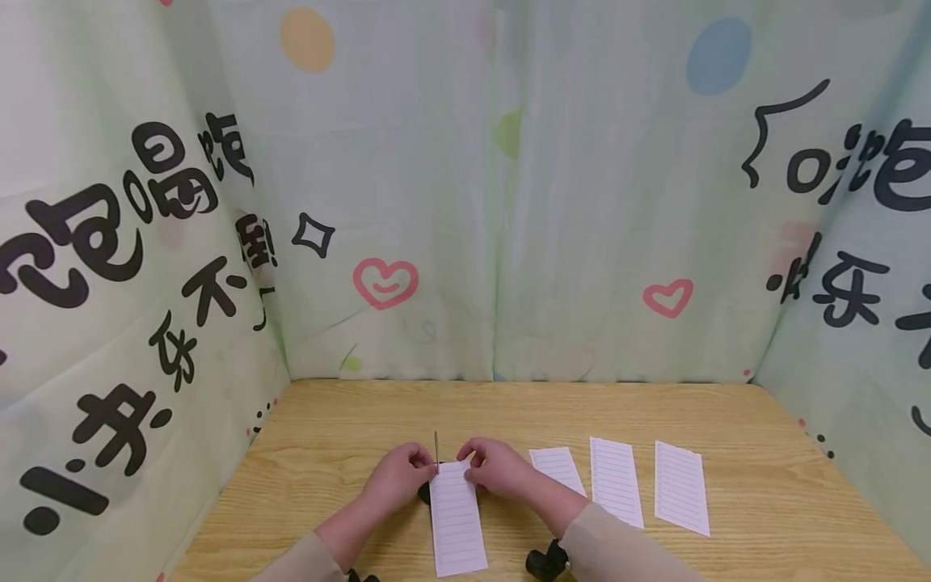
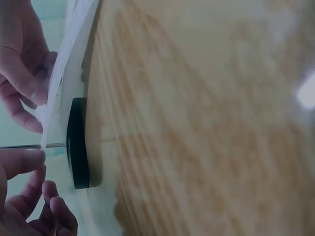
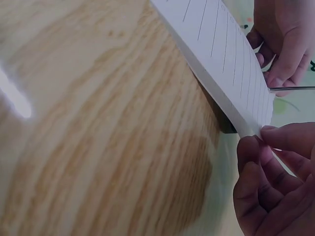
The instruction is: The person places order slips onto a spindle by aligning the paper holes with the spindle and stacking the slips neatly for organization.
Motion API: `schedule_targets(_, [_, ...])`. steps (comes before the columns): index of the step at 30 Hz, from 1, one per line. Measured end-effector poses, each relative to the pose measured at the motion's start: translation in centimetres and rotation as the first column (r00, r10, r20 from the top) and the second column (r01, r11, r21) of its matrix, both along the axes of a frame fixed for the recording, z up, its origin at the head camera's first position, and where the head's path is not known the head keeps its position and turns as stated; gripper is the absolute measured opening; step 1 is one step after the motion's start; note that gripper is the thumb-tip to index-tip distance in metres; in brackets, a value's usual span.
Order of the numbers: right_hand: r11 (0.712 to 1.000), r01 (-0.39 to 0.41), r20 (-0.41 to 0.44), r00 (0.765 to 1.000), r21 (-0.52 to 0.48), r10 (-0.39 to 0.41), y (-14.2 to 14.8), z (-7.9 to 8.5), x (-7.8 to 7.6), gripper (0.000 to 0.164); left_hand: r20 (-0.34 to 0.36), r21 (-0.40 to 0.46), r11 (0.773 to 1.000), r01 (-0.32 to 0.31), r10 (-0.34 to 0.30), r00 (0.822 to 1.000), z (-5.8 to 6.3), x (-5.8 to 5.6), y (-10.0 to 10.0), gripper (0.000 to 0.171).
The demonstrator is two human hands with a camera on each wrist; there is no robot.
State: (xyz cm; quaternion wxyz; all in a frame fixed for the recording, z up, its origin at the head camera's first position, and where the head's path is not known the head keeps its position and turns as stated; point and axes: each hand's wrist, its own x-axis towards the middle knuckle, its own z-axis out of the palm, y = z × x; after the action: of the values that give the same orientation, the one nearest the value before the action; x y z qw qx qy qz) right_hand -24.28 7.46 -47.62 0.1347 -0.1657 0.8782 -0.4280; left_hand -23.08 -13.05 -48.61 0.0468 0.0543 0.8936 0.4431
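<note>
A lined white paper slip [image 1: 457, 521] hangs between both hands, its upper edge raised toward the far side. My left hand [image 1: 402, 475] pinches its top left corner, beside the thin metal rod of an upright paper spike [image 1: 436, 444]. In the left wrist view, the rod [image 2: 56, 145] shows on both sides of the slip's edge, above its black base [image 2: 78, 142]. My right hand [image 1: 498, 467] pinches the slip's top right corner. Thumb and fingers of that hand [image 3: 280, 182] meet at the corner in the right wrist view. The slip hides most of the base from above.
To the right on the wooden table [image 1: 764, 485] lie three more lined slips: a near one [image 1: 558, 467] partly behind the right forearm, a middle one [image 1: 617, 482] and a far right one [image 1: 681, 487]. Printed curtains [image 1: 465, 323] enclose the back and sides.
</note>
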Motion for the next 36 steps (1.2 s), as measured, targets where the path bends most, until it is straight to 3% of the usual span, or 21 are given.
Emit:
schedule_targets(8, [0.996, -0.022, -0.071, 0.997, 0.084, 0.028, -0.1, -0.7, 0.0, 0.017, -0.045, -0.08, 0.996, 0.044, -0.048, 0.998, -0.5, -0.3, -0.2, 0.014])
schedule_targets(14, [0.994, -0.017, -0.072, 0.997, 0.11, 0.025, -0.1, -0.8, 0.0, 0.017, -0.061, -0.113, 0.991, 0.071, -0.078, 0.995, -0.4, -0.2, -0.1, 0.013])
schedule_targets(22, [0.995, -0.005, -0.078, 0.997, 0.099, 0.013, 0.3, -0.9, 0.1, 0.021, -0.031, -0.132, 0.991, 0.032, -0.037, 0.999, -0.3, -0.1, -0.1, 0.015])
schedule_targets(27, [0.994, 0.026, -0.109, 0.994, 0.102, -0.015, 1.7, -0.7, 0.1, 0.021, -0.008, -0.127, 0.992, 0.013, -0.014, 1.0, -0.3, -0.1, -0.5, 0.023])
schedule_targets(36, [0.981, 0.11, -0.169, 0.982, 0.161, -0.082, 6.4, 0.3, 0.2, 0.024, -0.008, -0.091, 0.991, 0.099, -0.1, 0.995, -0.1, 0.7, -1.5, 0.042])
